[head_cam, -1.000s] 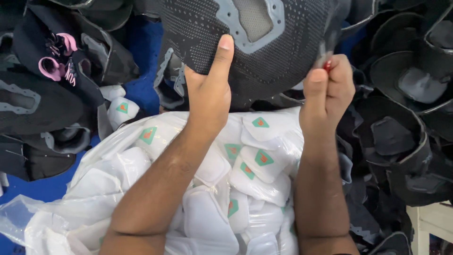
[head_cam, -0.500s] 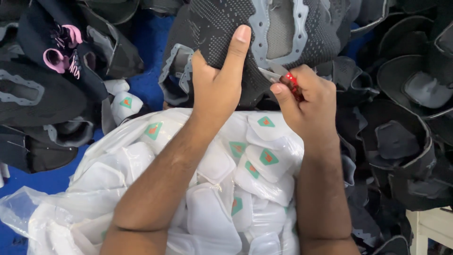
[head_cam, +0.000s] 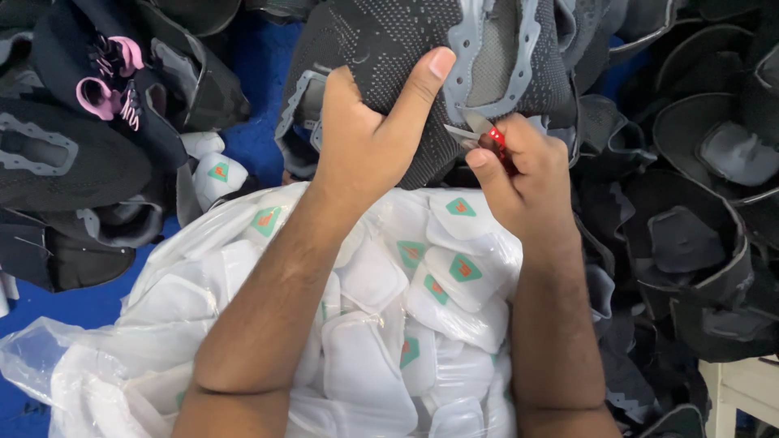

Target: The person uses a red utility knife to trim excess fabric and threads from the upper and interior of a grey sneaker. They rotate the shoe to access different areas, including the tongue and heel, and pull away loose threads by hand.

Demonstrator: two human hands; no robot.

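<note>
My left hand (head_cam: pixel 365 138) grips a dark grey knitted shoe upper (head_cam: pixel 381 49) with a light grey trim, thumb pressed flat on the fabric. My right hand (head_cam: pixel 519 174) is closed on a small red-handled cutter (head_cam: pixel 485 136); its metal tips touch the edge of the upper next to my left thumb. Both forearms rest over a clear plastic bag (head_cam: pixel 146 341) full of white padded pieces with green and orange diamond labels.
Piles of black shoe uppers (head_cam: pixel 698 203) lie to the right and at the left (head_cam: pixel 73 162), one with pink laces (head_cam: pixel 101 81). Blue floor (head_cam: pixel 251 73) shows between them. A white table corner (head_cam: pixel 742 389) sits at the bottom right.
The upper has come lower and closer. My right hand moved left and down until the cutter's tips met the upper's edge by my left thumb.
</note>
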